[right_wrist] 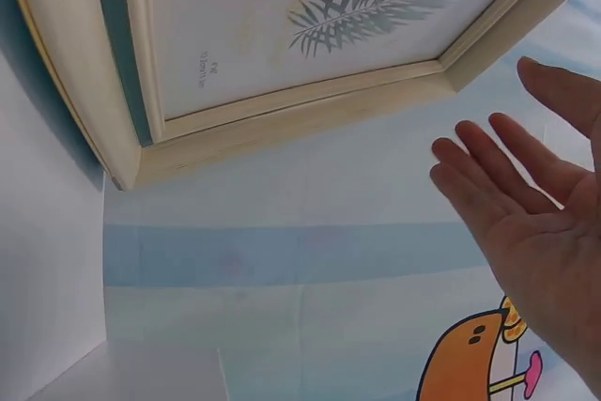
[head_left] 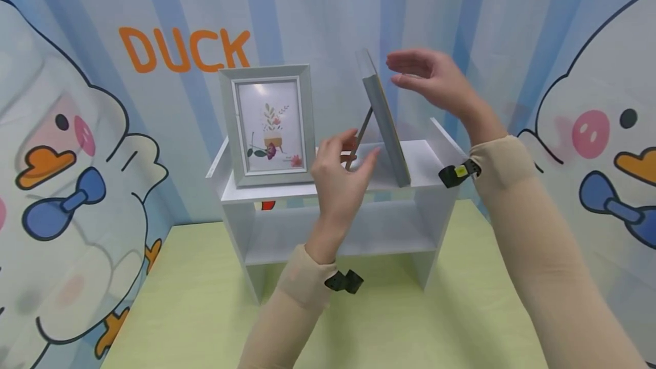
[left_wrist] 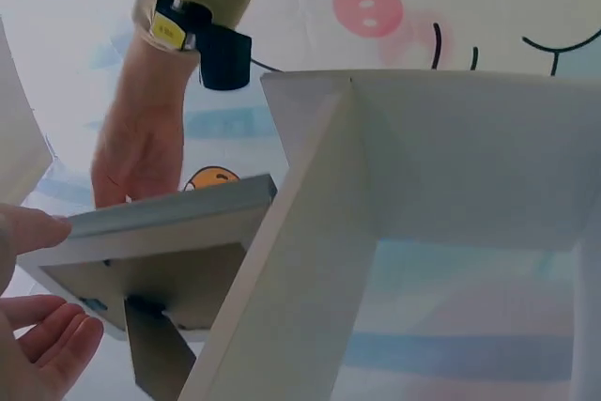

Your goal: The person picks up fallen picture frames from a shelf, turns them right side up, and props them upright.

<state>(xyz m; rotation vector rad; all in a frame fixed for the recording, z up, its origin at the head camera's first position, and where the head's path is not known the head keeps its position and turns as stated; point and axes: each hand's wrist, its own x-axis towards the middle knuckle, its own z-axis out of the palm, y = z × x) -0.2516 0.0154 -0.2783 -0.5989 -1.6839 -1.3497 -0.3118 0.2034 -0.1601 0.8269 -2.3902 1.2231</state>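
A grey-edged picture frame [head_left: 386, 124] stands turned nearly edge-on at the right of a white shelf's top board, leaning on its brown back leg [left_wrist: 155, 349]. Behind it, on the leg side, my left hand [head_left: 340, 169] has its thumb raised near the frame's edge and its fingers loosely bent. Those fingers [left_wrist: 61, 345] are apart from the leg in the left wrist view; whether the thumb touches the frame I cannot tell. Facing the picture side, my right hand [head_left: 430, 78] is held beside the frame's upper part, fingers extended. A leaf print [right_wrist: 380, 11] shows in this frame.
Another picture frame [head_left: 310, 124], with a potted-plant picture, stands upright at the left of the top board. The white shelf [head_left: 338, 229] has low side walls and a lower board. It rests on a pale yellow-green table [head_left: 195, 295] before a duck-print curtain [head_left: 328, 10].
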